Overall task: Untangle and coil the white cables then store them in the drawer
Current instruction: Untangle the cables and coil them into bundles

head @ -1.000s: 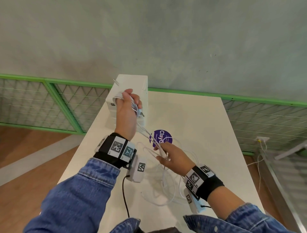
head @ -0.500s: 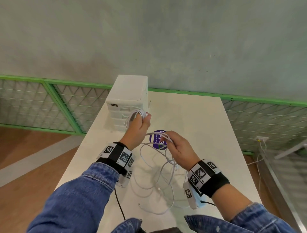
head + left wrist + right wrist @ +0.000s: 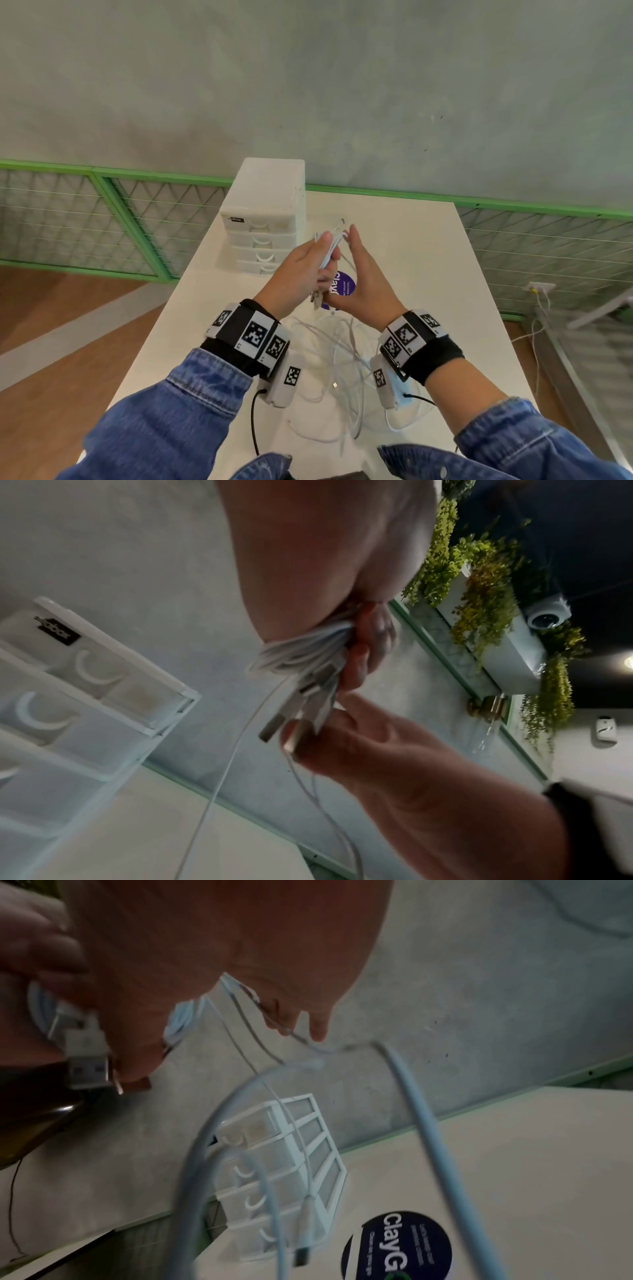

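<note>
My left hand (image 3: pixel 298 270) is raised above the table and grips a coil of white cable (image 3: pixel 330 245), seen bunched under the palm in the left wrist view (image 3: pixel 301 647). USB plugs (image 3: pixel 294 712) stick out below the coil. My right hand (image 3: pixel 366 284) stands against the coil's right side with fingers straight up. Its thumb (image 3: pixel 308 739) presses the plugs (image 3: pixel 87 1056), and a strand (image 3: pixel 404 1096) pinched between its fingertips hangs down in loops. Several loose white cables (image 3: pixel 342 356) lie tangled on the table below the wrists. The white drawer unit (image 3: pixel 263 219) has all its drawers closed.
The white table (image 3: pixel 428 274) carries a round purple sticker (image 3: pixel 344 286) under the hands. The drawer unit (image 3: pixel 291 1150) stands at the table's far left corner. A grey wall and a green mesh rail (image 3: pixel 102 219) run behind, and wooden floor (image 3: pixel 68 325) lies left.
My left hand carried the coil from in front of the drawer unit rightward and upright. My right hand rose from the loose cables and closed in against the coil.
</note>
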